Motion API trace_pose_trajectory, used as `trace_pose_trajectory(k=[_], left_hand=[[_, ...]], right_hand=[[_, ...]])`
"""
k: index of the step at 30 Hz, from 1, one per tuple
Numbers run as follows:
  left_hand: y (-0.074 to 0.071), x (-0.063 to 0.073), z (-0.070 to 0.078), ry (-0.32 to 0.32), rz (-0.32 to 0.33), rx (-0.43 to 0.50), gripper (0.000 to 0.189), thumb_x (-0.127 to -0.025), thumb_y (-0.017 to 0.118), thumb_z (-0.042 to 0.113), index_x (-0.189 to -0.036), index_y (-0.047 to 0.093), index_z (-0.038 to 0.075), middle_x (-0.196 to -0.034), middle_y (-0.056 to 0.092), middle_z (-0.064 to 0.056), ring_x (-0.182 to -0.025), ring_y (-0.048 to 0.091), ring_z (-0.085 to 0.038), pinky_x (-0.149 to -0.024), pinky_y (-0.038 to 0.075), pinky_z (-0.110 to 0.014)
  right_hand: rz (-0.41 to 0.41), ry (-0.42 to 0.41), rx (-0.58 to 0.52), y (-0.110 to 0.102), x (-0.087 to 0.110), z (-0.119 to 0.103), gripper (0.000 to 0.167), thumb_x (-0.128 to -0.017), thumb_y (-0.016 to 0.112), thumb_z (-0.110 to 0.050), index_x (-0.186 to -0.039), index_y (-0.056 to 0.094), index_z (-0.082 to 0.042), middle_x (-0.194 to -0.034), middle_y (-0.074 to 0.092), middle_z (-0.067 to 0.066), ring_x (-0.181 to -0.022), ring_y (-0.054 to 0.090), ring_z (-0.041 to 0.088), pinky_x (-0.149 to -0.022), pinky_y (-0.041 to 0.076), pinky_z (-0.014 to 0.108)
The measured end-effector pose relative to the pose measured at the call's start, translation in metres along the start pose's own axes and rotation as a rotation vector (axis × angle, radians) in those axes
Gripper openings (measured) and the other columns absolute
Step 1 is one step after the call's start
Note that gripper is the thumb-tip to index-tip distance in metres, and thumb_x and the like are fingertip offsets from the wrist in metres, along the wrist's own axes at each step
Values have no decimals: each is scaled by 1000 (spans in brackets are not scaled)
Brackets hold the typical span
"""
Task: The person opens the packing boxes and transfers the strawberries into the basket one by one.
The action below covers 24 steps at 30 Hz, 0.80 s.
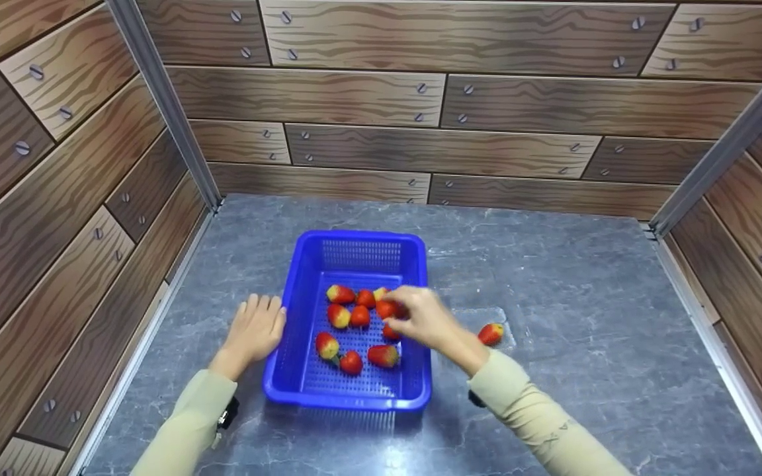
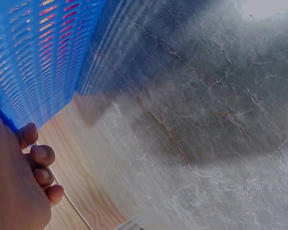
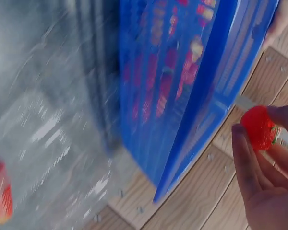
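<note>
My right hand is over the right part of a blue plastic basket, pinching a red strawberry between thumb and fingers, as the right wrist view shows. Beneath and beside it, several red and yellow strawberries lie on the basket's perforated floor. The right hand partly covers a few of them. My left hand rests against the left rim, fingers loosely bent on the outer side in the left wrist view. Whether its thumb hooks over the rim is not visible.
One loose strawberry lies on the grey marbled table, right of the basket, by a flat transparent patch. Wood-patterned walls with metal corner posts enclose the back and sides.
</note>
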State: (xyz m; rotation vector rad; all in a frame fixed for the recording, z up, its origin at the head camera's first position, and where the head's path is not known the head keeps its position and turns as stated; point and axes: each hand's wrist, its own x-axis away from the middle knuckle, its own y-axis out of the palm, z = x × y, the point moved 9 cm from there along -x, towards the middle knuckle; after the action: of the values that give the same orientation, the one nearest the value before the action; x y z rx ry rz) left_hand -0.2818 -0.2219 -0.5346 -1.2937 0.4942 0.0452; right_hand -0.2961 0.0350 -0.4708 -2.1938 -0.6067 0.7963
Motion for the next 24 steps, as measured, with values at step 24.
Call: trace_pose_trajectory(k=[24], left_hand=[[1,2,-1,-6,16,9,16,-100,49,13,-95,54,-1,-85,54,-18,-80,45,-38,-69,37,-48]], right_hand=[[-651,-219,110,145,4,-44,29,-85,76,-8,-114,71,-6,-102,72,4,-90,67,11,-81,49,17]])
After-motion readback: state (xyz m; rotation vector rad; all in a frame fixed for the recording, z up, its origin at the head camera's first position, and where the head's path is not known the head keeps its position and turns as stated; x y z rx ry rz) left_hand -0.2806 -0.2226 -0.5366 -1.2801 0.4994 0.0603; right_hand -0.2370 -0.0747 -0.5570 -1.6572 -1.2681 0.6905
